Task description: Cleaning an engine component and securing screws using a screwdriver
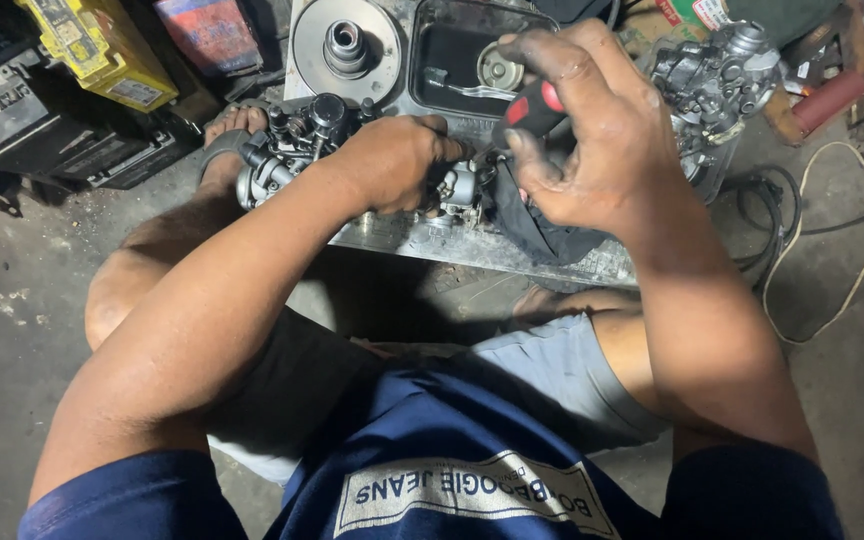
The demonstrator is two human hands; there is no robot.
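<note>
Grey cast metal, oily: a carburettor (302, 145) sits on the near edge of a metal tray (472, 250), which serves as the landmark for everything else. Head view only. Left hand (392, 160) is closed over the right end of the carburettor, fingers wrapped down around its body, pinning it against the tray's near edge. Right hand (592, 130), smeared with grease, is closed around a screwdriver (534, 108) with a red and black handle; the shaft runs down and left toward the part under the left hand, though the tip is hidden between the two hands, so contact cannot be told. Dark cloth (542, 235) lies on the tray just below the right hand, draped toward the tray's front lip. On the tray's far side, a round silver pulley disc (345, 45) stands left of a black rectangular pan (462, 60) holding small parts. A second carburettor (717, 85) rests at the tray's right end, behind the right wrist. Beyond the tray's left corner, on the concrete floor, a yellow box (92, 50). Right of the tray, black and pale cables (802, 240) loop over the floor. A bare foot (237, 125) rests just beside the tray's left end, touching the carburettor's outer side.
</note>
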